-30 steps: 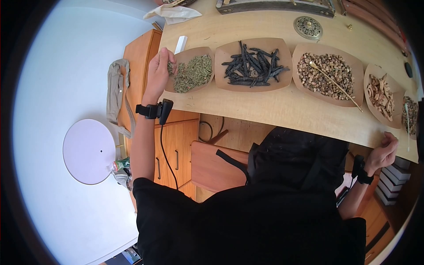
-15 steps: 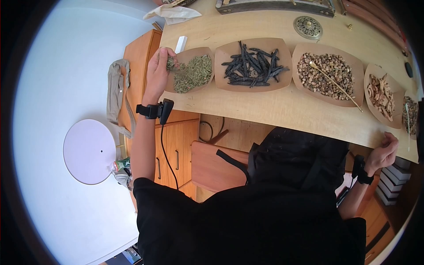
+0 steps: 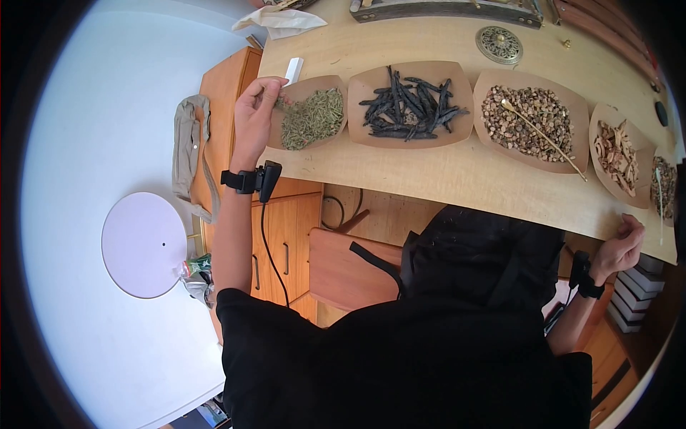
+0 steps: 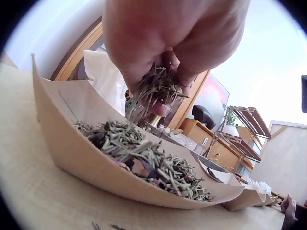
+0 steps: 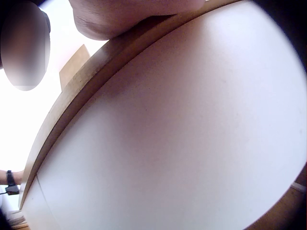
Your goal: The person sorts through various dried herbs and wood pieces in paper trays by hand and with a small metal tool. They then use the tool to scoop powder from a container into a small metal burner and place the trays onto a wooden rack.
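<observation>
My left hand [image 3: 254, 114] is over the left end of the leftmost paper tray [image 3: 286, 87]. In the left wrist view the hand [image 4: 175, 33] pinches a bunch of dried green herb [image 4: 158, 87] above the tray [image 4: 81, 153], with strands hanging toward the herb pile [image 4: 139, 155]. At the right, my right hand [image 3: 620, 247] rests at the table's front edge, fingers loosely curled, with nothing seen in it. The right wrist view shows part of that hand [image 5: 139, 14] at the table edge [image 5: 72, 98].
Further trays hold black pods [image 3: 407, 107], chopped brown pieces [image 3: 522, 114] with a brass spoon [image 3: 547, 140] on top, and pale slices [image 3: 616, 154]. Behind them lie an ornate metal disc [image 3: 499, 45] and a white block [image 3: 294, 69]. A black bag [image 3: 479, 257] is below the table edge.
The left hand's fingers have turned and closed nearer together over the tray, and less herb shows between them in the head view. The right hand has not moved.
</observation>
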Available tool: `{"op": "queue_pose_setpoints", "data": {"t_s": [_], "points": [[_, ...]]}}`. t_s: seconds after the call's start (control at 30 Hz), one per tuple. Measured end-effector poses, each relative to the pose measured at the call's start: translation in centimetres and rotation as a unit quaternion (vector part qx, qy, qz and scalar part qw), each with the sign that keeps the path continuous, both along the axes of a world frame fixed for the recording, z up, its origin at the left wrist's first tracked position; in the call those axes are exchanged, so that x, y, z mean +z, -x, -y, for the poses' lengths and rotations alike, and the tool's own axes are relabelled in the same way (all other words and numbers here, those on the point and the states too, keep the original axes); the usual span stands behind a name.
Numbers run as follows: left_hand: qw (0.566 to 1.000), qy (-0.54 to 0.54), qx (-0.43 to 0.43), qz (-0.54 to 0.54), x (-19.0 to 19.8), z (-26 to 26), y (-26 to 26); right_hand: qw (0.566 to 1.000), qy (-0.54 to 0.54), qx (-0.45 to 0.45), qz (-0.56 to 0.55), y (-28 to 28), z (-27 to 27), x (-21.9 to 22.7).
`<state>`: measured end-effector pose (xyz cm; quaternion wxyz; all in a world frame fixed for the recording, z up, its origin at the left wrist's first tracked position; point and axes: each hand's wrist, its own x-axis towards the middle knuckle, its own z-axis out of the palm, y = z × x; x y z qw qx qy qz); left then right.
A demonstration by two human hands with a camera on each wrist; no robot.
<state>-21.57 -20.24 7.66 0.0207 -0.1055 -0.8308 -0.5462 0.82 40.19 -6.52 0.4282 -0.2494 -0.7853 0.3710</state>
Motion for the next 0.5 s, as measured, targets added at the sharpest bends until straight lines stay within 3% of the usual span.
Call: {"op": "queue_pose_setpoints", "data": {"t_s": [0.33, 0.5], "points": [[0.999, 0.038, -0.018, -0.027, 0.05, 0.41, -0.42, 1.0, 0.004, 0.001, -0.008, 0.07, 0.05, 0.03], [0.998, 0.043, 0.019, 0.043, 0.78, -0.18, -0.88, 1.0, -0.006, 0.003, -0.005, 0.02, 0.03, 0.1]]}}
